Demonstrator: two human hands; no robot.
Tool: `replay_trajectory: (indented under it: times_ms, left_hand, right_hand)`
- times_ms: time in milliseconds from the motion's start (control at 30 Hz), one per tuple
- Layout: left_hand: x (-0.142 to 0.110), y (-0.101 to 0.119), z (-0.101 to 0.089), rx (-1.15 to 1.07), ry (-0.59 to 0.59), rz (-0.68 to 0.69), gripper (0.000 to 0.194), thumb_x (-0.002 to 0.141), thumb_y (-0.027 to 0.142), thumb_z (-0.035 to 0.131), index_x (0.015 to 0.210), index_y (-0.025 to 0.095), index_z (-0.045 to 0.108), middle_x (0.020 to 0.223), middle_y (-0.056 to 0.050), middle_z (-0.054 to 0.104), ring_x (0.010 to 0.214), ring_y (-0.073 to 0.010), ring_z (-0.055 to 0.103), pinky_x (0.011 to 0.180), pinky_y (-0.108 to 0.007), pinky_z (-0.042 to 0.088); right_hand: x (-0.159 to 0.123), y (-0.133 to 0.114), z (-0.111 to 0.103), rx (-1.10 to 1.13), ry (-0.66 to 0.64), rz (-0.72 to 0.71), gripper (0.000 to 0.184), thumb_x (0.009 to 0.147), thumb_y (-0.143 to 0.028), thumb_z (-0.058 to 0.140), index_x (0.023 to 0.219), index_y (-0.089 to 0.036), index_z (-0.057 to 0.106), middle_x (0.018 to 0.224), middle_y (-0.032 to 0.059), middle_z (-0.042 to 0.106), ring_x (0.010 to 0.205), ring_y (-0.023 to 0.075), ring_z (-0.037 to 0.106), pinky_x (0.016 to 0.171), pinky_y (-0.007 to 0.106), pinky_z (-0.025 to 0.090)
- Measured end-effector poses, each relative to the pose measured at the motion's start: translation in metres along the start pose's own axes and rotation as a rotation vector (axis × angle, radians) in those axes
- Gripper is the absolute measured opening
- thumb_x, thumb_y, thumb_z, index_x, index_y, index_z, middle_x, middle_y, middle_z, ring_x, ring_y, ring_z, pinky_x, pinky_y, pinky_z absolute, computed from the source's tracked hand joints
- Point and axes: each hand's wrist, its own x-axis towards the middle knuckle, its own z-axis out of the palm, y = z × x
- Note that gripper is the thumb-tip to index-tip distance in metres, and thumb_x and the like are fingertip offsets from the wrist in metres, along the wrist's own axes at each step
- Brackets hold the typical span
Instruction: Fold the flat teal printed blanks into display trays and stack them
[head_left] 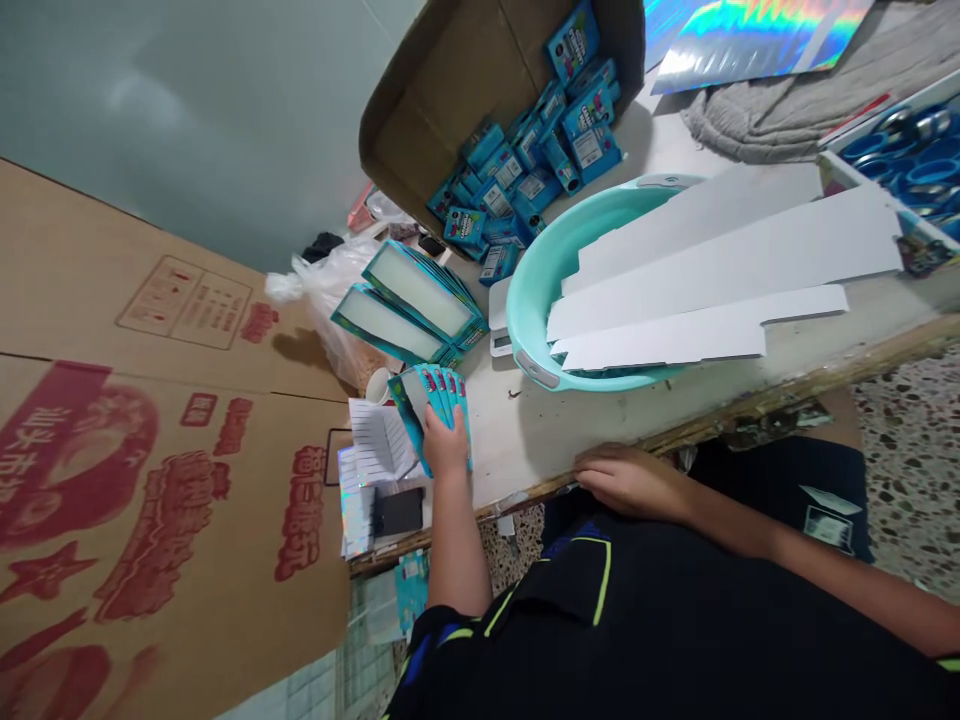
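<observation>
My left hand [448,442] is closed on the near end of a fanned stack of flat blue printed cartons [411,400], at the left part of the table. Just beyond that stack stand more blue cartons [424,290] in two rows, with pale panels facing up. At the table's front edge rests my right hand [613,478], its fingers loosely stretched and holding nothing. Nearest to it is a mint-green basin [534,290]. Long white card strips [720,260] lie across the basin and hide most of what is inside.
An open cardboard box [442,110] holds small blue boxes [525,170], some spilling out. Blue-handled scissors [922,170] fill a tray at the far right. Papers [382,440] and a dark phone-like object [399,512] lie left. Large printed cartons [172,450] flank the table.
</observation>
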Motion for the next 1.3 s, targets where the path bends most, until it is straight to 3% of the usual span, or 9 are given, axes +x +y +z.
replay_trajectory:
  times_ms: [233, 400, 500, 633, 733, 900, 1033, 1167, 1300]
  left_hand:
    - [0.000, 0.003, 0.007, 0.076, 0.114, -0.035, 0.089, 0.083, 0.032, 0.071, 0.157, 0.011, 0.028, 0.140, -0.028, 0.059, 0.126, -0.0420, 0.063, 0.103, -0.058, 0.049]
    - [-0.003, -0.009, 0.010, -0.077, 0.259, 0.020, 0.088, 0.076, 0.033, 0.077, 0.152, 0.018, 0.036, 0.130, -0.022, 0.063, 0.114, -0.0390, 0.066, 0.095, -0.054, 0.053]
    - [-0.010, -0.016, 0.014, -0.163, 0.598, 0.190, 0.074, 0.076, 0.035, 0.076, 0.142, 0.017, 0.046, 0.106, -0.013, 0.062, 0.099, -0.0318, 0.064, 0.091, -0.052, 0.053]
    - [-0.020, -0.005, 0.023, -0.365, 0.784, 0.399, 0.054, 0.082, 0.038, 0.071, 0.126, 0.015, 0.052, 0.080, 0.002, 0.047, 0.068, -0.0178, 0.052, 0.077, -0.043, 0.054]
    - [-0.031, 0.023, 0.029, -0.532, 0.679, 0.603, 0.037, 0.083, 0.031, 0.070, 0.113, 0.016, 0.055, 0.075, 0.005, 0.049, 0.061, -0.0129, 0.050, 0.069, -0.033, 0.053]
    - [-0.057, 0.087, 0.025, -0.731, 0.507, 0.970, 0.011, 0.087, 0.020, 0.066, 0.098, 0.020, 0.063, 0.077, 0.002, 0.062, 0.061, -0.0103, 0.056, 0.061, -0.025, 0.050]
    - [-0.064, 0.144, 0.006, -0.720, 0.219, 1.231, 0.014, 0.093, 0.021, 0.063, 0.105, 0.022, 0.069, 0.092, -0.003, 0.070, 0.083, -0.0158, 0.066, 0.078, -0.031, 0.055]
    - [-0.050, 0.204, -0.006, -0.470, -0.132, 1.241, 0.032, 0.092, 0.038, 0.070, 0.119, 0.021, 0.071, 0.112, -0.009, 0.071, 0.107, -0.0258, 0.065, 0.094, -0.042, 0.052]
    - [-0.023, 0.240, -0.004, -0.385, -0.594, 1.224, 0.037, 0.087, 0.048, 0.073, 0.115, 0.024, 0.076, 0.111, -0.007, 0.070, 0.099, -0.0234, 0.067, 0.088, -0.037, 0.052]
  right_hand:
    - [-0.001, -0.006, -0.007, -0.085, 0.038, -0.083, 0.032, 0.106, -0.023, 0.041, 0.103, -0.021, 0.073, 0.100, 0.0105, 0.075, 0.092, 0.0179, 0.070, 0.085, 0.031, 0.056]
    - [-0.015, -0.017, -0.080, -0.314, 0.585, -0.291, 0.035, 0.099, -0.016, 0.054, 0.131, -0.025, 0.064, 0.123, 0.0100, 0.074, 0.117, 0.0219, 0.067, 0.097, 0.039, 0.056]
    - [-0.017, -0.023, -0.141, -0.686, 0.605, -0.016, 0.046, 0.096, -0.021, 0.064, 0.141, -0.027, 0.057, 0.148, 0.0113, 0.060, 0.142, 0.0322, 0.049, 0.116, 0.055, 0.039]
    - [-0.010, -0.021, -0.182, -0.950, 0.281, 0.392, 0.035, 0.100, -0.038, 0.062, 0.131, -0.021, 0.064, 0.145, 0.0148, 0.061, 0.137, 0.0382, 0.050, 0.116, 0.063, 0.028]
    - [-0.006, -0.023, -0.182, -1.004, 0.100, 0.421, 0.025, 0.103, -0.037, 0.056, 0.120, -0.021, 0.067, 0.128, 0.0122, 0.070, 0.119, 0.0304, 0.060, 0.107, 0.050, 0.037]
    - [-0.005, -0.038, -0.173, -1.004, 0.093, 0.435, 0.024, 0.104, -0.024, 0.047, 0.107, -0.020, 0.070, 0.113, 0.0103, 0.073, 0.105, 0.0253, 0.060, 0.087, 0.037, 0.039]
    - [0.004, -0.047, -0.183, -0.897, 0.068, 0.510, 0.030, 0.101, -0.024, 0.046, 0.096, -0.021, 0.075, 0.103, 0.0085, 0.075, 0.093, 0.0224, 0.063, 0.078, 0.034, 0.040]
    - [0.015, -0.045, -0.198, -0.780, 0.040, 0.547, 0.027, 0.097, -0.026, 0.054, 0.096, -0.024, 0.081, 0.101, 0.0068, 0.077, 0.087, 0.0213, 0.067, 0.075, 0.031, 0.045]
    - [0.016, -0.040, -0.205, -0.698, 0.087, 0.542, 0.024, 0.093, -0.023, 0.059, 0.096, -0.026, 0.082, 0.096, 0.0062, 0.080, 0.094, 0.0234, 0.071, 0.083, 0.031, 0.052]
